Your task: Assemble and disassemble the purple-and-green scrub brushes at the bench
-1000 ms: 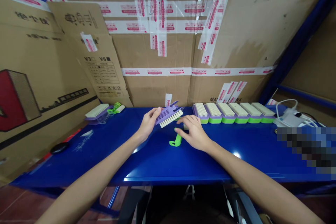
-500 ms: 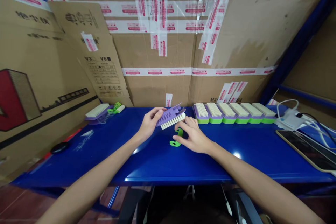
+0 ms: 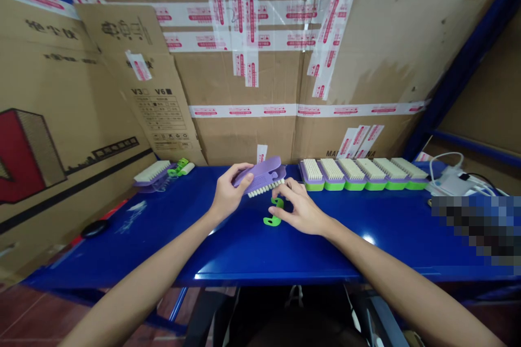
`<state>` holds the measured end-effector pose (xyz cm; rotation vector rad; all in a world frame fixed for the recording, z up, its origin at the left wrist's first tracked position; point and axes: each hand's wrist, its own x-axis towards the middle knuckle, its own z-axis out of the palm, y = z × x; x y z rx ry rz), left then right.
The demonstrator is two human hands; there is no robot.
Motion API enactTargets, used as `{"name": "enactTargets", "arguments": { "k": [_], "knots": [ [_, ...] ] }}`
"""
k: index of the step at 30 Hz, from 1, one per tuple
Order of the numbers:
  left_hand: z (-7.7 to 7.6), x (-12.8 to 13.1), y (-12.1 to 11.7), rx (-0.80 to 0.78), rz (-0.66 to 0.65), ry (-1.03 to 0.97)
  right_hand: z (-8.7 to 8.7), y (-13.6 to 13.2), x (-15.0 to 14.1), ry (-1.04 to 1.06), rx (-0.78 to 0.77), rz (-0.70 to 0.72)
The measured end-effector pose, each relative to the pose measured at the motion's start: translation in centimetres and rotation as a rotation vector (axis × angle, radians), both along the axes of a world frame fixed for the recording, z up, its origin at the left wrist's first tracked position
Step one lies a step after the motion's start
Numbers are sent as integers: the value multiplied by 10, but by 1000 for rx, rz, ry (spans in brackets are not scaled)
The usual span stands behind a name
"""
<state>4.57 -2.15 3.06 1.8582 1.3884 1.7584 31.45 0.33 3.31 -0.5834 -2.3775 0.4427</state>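
Observation:
My left hand (image 3: 230, 188) is closed around a purple scrub brush (image 3: 262, 174) with pale bristles facing down. The brush is held above the table, its right end raised, and a gap shows between its purple parts at that end. Close by, my right hand (image 3: 303, 209) has its thumb and fingers curved apart beside a bright green curved plastic piece (image 3: 273, 221), which appears to rest on the blue table (image 3: 244, 255). Whether the right fingertips touch the green piece or the brush's bristle end, I cannot tell.
A row of several purple-and-green brushes (image 3: 352, 171) stands bristles up at the back right. Another brush (image 3: 152, 172) and green parts (image 3: 181, 167) lie at the back left. Cables and a white adapter (image 3: 450, 184) sit at right, a black round object (image 3: 94, 229) at left. Cardboard (image 3: 244, 135) walls the back.
The brush in my left hand has tilted, so more of its smooth purple top shows and its bristles sit slightly higher. My right hand and the green piece have hardly moved.

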Motion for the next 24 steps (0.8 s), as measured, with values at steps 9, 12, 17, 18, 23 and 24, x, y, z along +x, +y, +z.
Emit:
{"name": "enactTargets", "arguments": {
  "k": [9, 12, 17, 18, 23, 24],
  "knots": [
    [0, -1, -1, -4, 15, 25, -1, 1, 1, -3, 73, -46],
    [2, 2, -4, 9, 30, 65, -4, 2, 0, 18, 66, -42],
    [9, 6, -9, 45, 90, 157, -11, 6, -3, 51, 7, -24],
    [9, 6, -10, 54, 99, 169, -12, 6, -3, 55, 0, -23],
    [10, 7, -10, 86, 121, 199, -12, 4, -4, 118, -25, 2],
    [10, 7, -10, 87, 119, 201, -11, 3, -4, 135, -33, 8]
  ]
}}
